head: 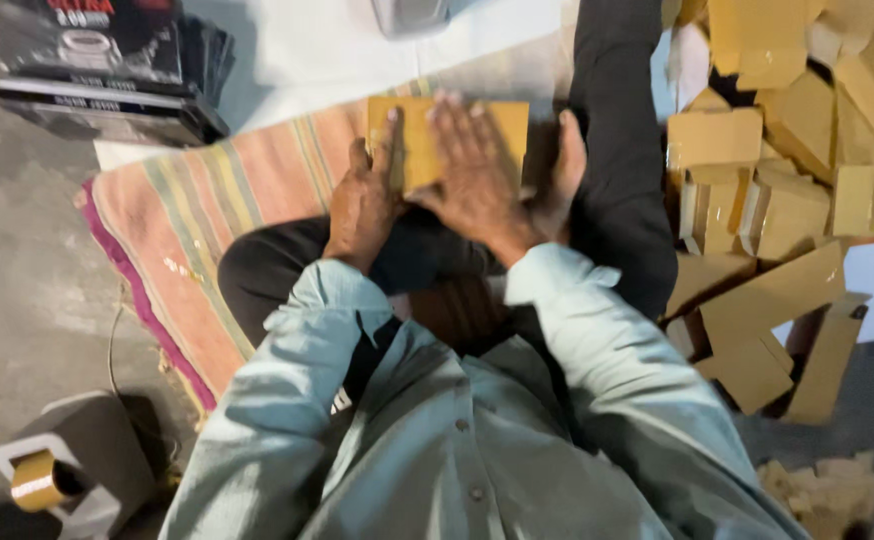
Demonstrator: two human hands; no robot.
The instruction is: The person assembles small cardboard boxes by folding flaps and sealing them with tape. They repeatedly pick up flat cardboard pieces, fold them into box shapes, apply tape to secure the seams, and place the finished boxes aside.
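I see a grey concrete floor (27,290) carrying everything here. A striped mat (192,215) in pink, orange and green lies flat on it, its fringed edge toward the lower left. Past the mat's far end lies a white sheet (317,45), and just beside that, at the upper left, a stack of dark printed boxes (107,75). A heap of folded brown cardboard boxes (777,170) covers the floor on the right. At the lower left stands a grey tape dispenser (77,465) with a brown roll, a thin cord trailing near it.
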